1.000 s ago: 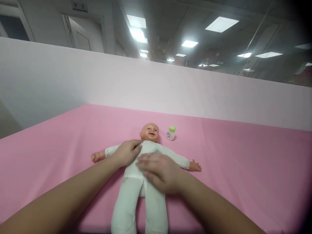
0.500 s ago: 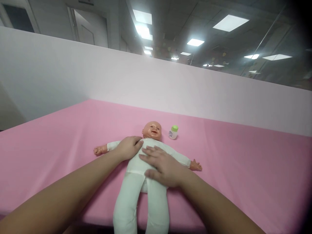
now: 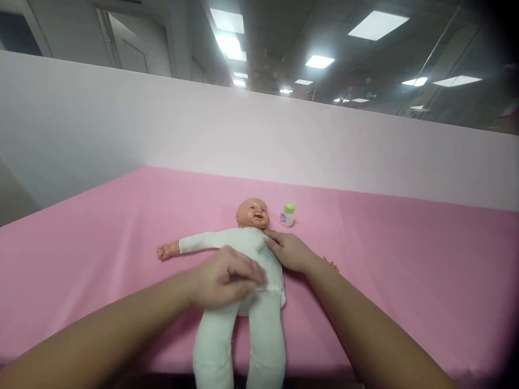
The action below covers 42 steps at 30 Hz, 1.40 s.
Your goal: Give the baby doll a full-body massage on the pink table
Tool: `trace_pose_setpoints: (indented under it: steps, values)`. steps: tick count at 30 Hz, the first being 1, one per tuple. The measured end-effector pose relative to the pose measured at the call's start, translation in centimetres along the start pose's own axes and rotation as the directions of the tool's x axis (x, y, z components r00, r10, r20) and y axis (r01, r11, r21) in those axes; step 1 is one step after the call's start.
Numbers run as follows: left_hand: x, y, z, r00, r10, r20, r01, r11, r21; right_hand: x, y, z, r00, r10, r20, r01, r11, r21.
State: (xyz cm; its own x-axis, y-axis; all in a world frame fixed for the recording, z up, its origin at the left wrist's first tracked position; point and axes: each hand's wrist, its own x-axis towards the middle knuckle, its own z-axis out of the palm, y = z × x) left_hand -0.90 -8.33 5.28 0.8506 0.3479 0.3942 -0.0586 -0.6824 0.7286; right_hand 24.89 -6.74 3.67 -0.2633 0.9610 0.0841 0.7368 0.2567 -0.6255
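Observation:
A baby doll (image 3: pixel 247 241) with a white cloth body lies on its back, head away from me, on a pink surface (image 3: pixel 121 216). My right hand (image 3: pixel 292 252) rests on the doll's shoulder at the right of the picture, fingers stretched out and empty; its forearm partly hides that doll arm. Over the doll's lower belly is my left hand (image 3: pixel 225 278), slightly blurred, with curved fingers, the thumb apart and nothing held. Whether it touches the cloth I cannot tell. Beside the doll's head stands a small clear bottle (image 3: pixel 287 216) with a green cap.
A low white wall (image 3: pixel 251 135) runs along the back of the pink surface. Beyond it are a door (image 3: pixel 133 48) at the left and lit ceiling panels (image 3: pixel 377 25). The doll's legs (image 3: pixel 265 340) reach past the near edge.
My left hand has come from the doll's left-side shoulder down to the lower belly. My right hand has gone from the belly up to the right-side shoulder. The view has shifted slightly.

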Motion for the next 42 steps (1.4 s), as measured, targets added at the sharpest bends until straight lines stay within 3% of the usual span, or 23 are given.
trace_pose_setpoints:
  steps: [3, 6, 9, 12, 14, 18, 23, 26, 28, 31, 33, 36, 42]
  values:
    - [0.1, 2.3, 1.8, 0.979, 0.068, 0.191, -0.037, 0.986, -0.160, 0.3, 0.5, 0.2, 1.000, -0.004, -0.004, 0.004, 1.000, 0.007]
    - [0.3, 2.4, 2.4, 0.978, 0.050, 0.201, -0.028, 0.994, -0.110, 0.4, 0.6, 0.2, 1.000, -0.024, -0.012, 0.024, 1.000, -0.001]
    - [0.7, 0.6, 1.8, 0.994, -0.006, 0.110, -0.004, 0.996, 0.086, 0.3, 0.5, 0.2, 1.000, -0.007, -0.003, 0.007, 1.000, -0.011]
    - [0.9, -1.9, 0.4, 0.989, -0.143, -0.039, 0.148, 0.944, 0.295, 0.2, 0.3, 0.1, 1.000, -0.018, 0.004, 0.018, 1.000, -0.007]
    - [1.0, -3.5, -0.6, 0.960, -0.237, -0.150, 0.276, 0.891, 0.361, 0.1, 0.2, 0.1, 1.000, -0.026, -0.004, 0.026, 1.000, -0.002]
    - [0.9, -5.6, -2.1, 0.876, -0.356, -0.326, 0.457, 0.829, 0.322, 0.1, 0.0, 0.1, 0.999, -0.037, -0.011, 0.037, 0.999, -0.014]
    - [0.6, -6.6, -2.8, 0.814, -0.383, -0.437, 0.522, 0.813, 0.259, -0.5, -1.2, 0.2, 0.979, -0.156, -0.131, 0.134, 0.977, -0.163]
    - [0.5, -6.8, -2.9, 0.792, -0.398, -0.463, 0.542, 0.807, 0.234, -2.1, -3.1, 0.5, 0.907, -0.406, -0.109, 0.386, 0.907, -0.170]
    - [0.5, -6.8, -2.9, 0.788, -0.401, -0.467, 0.545, 0.807, 0.227, -3.6, -4.7, 1.0, 0.787, -0.616, 0.031, 0.617, 0.786, -0.048]
    - [0.5, -7.0, -2.9, 0.777, -0.401, -0.485, 0.553, 0.804, 0.220, -5.5, -6.6, 2.1, 0.649, -0.739, 0.181, 0.730, 0.672, 0.125]
    - [0.5, -7.2, -2.9, 0.771, -0.402, -0.494, 0.556, 0.803, 0.214, -6.0, -7.1, 2.8, 0.623, -0.742, 0.247, 0.733, 0.664, 0.145]
    - [0.5, -7.4, -2.9, 0.767, -0.409, -0.494, 0.560, 0.803, 0.203, -5.5, -6.9, 3.3, 0.674, -0.673, 0.305, 0.689, 0.721, 0.067]
    - [0.4, -7.4, -3.0, 0.750, -0.438, -0.496, 0.576, 0.801, 0.164, -2.6, -4.3, 2.1, 0.845, -0.460, 0.273, 0.505, 0.854, -0.122]
